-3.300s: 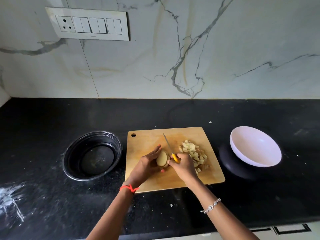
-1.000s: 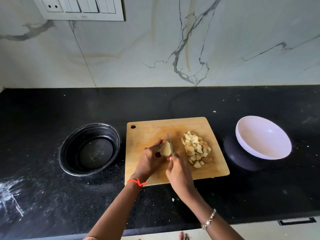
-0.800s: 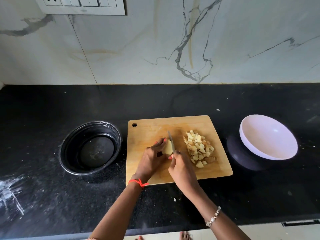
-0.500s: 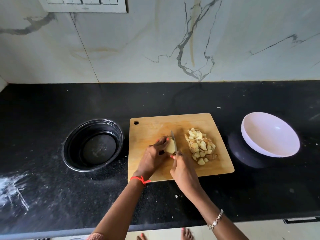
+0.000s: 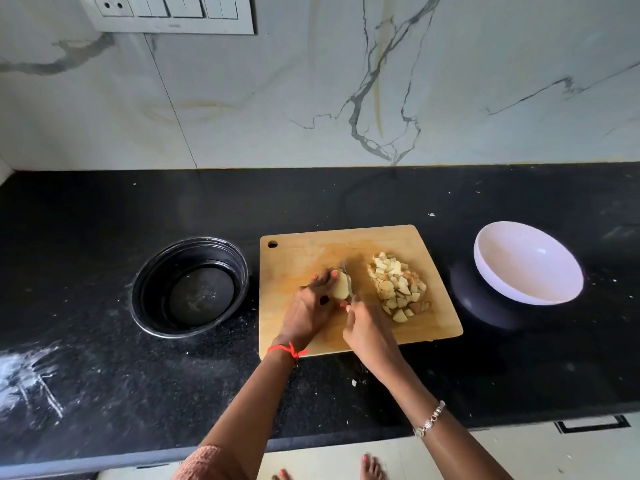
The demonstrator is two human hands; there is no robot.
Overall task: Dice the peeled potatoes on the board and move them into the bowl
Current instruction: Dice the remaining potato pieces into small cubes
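Note:
A wooden cutting board (image 5: 298,258) lies on the black counter. My left hand (image 5: 310,308) grips a peeled potato piece (image 5: 340,289) near the board's middle. My right hand (image 5: 369,329) grips a knife (image 5: 346,280); its blade stands against the potato's right side, and its handle is hidden in my fist. A heap of diced potato (image 5: 396,285) lies on the board's right half. A white bowl (image 5: 528,263) sits tilted on the counter to the right of the board, with nothing in it.
A black round container (image 5: 188,287) stands left of the board. The marble wall with a switch panel (image 5: 169,13) rises behind the counter. Small scraps lie on the counter near its front edge (image 5: 354,382). White smears mark the counter's far left.
My hands and the knife have stayed at the potato piece, with the blade now along its right side. The camera has tilted down a little. The diced heap and bowl have not moved.

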